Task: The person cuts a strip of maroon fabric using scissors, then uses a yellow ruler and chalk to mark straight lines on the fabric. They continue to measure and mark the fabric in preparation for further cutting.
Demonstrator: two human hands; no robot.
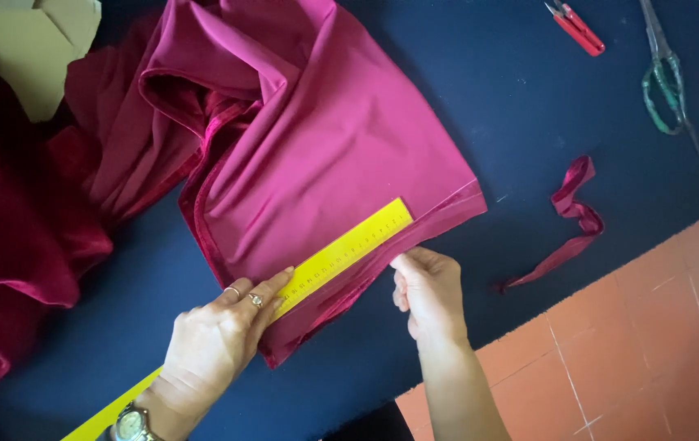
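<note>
Left hand (215,343) presses flat, fingers together, on yellow ruler (341,253) lying across magenta cloth (325,155) on the counter (496,106). Right hand (429,294) fingers pinch the cloth hem. Beyond: fabric strip (571,214), snips (576,27), scissors (664,77).

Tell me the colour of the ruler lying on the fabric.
Yellow ruler, with dark markings; head view.

Under my left hand (215,343) lies a yellow ruler (341,255) with fine dark markings, on magenta-pink fabric (325,139) that my right hand (428,294) pinches at its edge. Beyond my left fingers, darker crimson velvet (6,237) and a beige paper piece (31,49). Right of my right fingers: a magenta strip (571,214), red snips (578,28), green-handled scissors (666,86), navy table covering (529,106), terracotta floor tiles (651,327).
</note>
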